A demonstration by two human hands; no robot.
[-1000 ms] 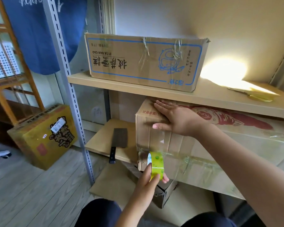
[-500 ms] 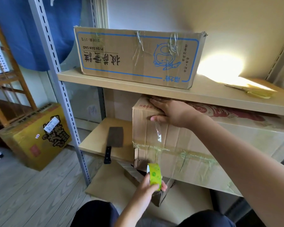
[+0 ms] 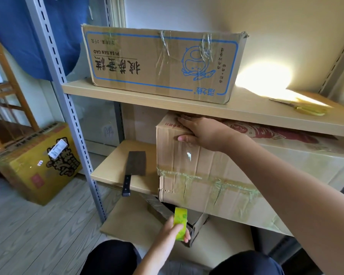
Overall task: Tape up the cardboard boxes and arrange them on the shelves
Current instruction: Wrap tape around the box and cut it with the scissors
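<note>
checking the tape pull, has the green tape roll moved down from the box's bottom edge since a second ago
Yes. The tape roll in the left hand has dropped from overlapping the big box front to below its bottom edge.

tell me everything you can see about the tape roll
The tape roll is a small roll with a yellow-green patterned outer face, seen nearly edge-on and upright. The left hand grips it from below, fingers curled round its lower part. It sits just below the front lower edge of the big cardboard box on the lower shelf. Whether a strip runs from it to the box cannot be told.
</note>
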